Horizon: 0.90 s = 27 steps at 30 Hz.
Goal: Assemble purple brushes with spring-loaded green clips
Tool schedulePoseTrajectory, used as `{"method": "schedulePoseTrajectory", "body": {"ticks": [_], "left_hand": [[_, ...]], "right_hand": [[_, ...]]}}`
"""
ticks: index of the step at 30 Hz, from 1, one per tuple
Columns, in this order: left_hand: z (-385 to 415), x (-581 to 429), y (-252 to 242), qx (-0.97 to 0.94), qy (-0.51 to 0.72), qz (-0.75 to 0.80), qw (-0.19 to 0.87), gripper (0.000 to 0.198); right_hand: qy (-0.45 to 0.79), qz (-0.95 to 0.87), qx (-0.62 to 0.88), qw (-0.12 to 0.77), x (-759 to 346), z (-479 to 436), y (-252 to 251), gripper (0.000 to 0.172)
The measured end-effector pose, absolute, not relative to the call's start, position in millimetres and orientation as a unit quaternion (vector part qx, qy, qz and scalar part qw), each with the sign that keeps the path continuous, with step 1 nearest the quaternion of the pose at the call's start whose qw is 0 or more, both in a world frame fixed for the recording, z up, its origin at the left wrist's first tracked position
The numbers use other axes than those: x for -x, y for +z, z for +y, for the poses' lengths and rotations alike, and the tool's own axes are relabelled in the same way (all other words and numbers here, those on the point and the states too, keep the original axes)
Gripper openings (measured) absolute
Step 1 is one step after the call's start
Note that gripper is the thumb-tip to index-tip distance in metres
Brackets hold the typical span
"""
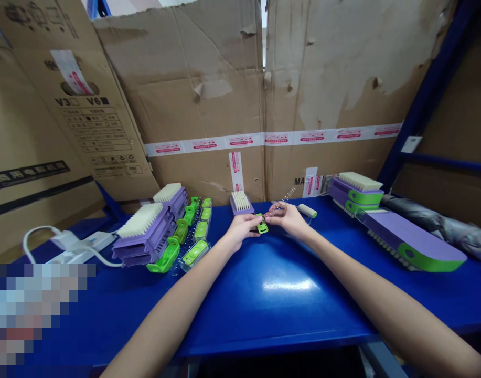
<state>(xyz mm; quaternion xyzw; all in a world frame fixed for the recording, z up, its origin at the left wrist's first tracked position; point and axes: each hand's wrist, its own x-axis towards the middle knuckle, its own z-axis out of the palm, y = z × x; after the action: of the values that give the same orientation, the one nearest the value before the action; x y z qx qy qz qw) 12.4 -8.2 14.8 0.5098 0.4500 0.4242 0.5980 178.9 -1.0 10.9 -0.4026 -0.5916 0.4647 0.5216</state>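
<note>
Over the middle of the blue table, my left hand (242,229) pinches a small green plastic part (263,227) with a slot in its lower end. Close on its right, my right hand (288,216) has its fingers closed on a thin metal spring (289,195), whose coils stick up past the fingertips. The spring's lower end meets or nearly touches the green part; fingers cover the exact contact. Just behind my hands a purple brush piece (241,203) with cream bristles lies bristles up. Right of my right hand is a small whitish roller-shaped piece with a green end (307,211).
At left stand stacked purple brush bodies (141,239), a row of green parts (166,256), loose springs and clear-and-green pieces (201,230). A white power strip (77,251) with cables lies further left. Purple-green brushes (417,236) sit at right. Cardboard (209,105) walls the back.
</note>
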Motion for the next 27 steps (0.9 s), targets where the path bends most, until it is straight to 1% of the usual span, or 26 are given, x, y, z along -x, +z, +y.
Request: {"method": "schedulePoseTrajectory", "body": {"ticks": [4, 9, 11, 14, 15, 19, 23, 27], "left_hand": [[-7, -14, 14, -0.5, 0.433, 0.433, 0.613, 0.019], [-9, -19, 13, -0.501, 0.475, 0.43, 0.581, 0.016], [-11, -21, 13, -0.501, 0.489, 0.432, 0.568, 0.024], [-12, -22, 12, -0.504, 0.502, 0.432, 0.554, 0.045], [-11, -22, 12, -0.508, 0.502, 0.433, 0.55, 0.046], [-8, -22, 8, -0.532, 0.498, 0.434, 0.53, 0.043], [-5, -22, 4, -0.545, 0.495, 0.434, 0.518, 0.046], [-4, -21, 1, -0.558, 0.486, 0.44, 0.508, 0.045]], "right_hand": [[0.476, -0.575, 0.394, 0.536, -179, -1, 11, 0.045], [0.438, -0.61, 0.389, 0.533, -178, 0, 9, 0.039], [0.405, -0.64, 0.394, 0.521, -177, 1, 6, 0.035], [0.334, -0.687, 0.41, 0.498, -177, 5, -1, 0.026], [0.31, -0.7, 0.414, 0.492, -178, 6, -3, 0.023], [0.238, -0.736, 0.416, 0.477, -178, 6, -6, 0.017], [0.174, -0.77, 0.419, 0.449, -177, -1, -2, 0.013], [0.152, -0.786, 0.417, 0.43, -175, -5, 3, 0.012]]}}
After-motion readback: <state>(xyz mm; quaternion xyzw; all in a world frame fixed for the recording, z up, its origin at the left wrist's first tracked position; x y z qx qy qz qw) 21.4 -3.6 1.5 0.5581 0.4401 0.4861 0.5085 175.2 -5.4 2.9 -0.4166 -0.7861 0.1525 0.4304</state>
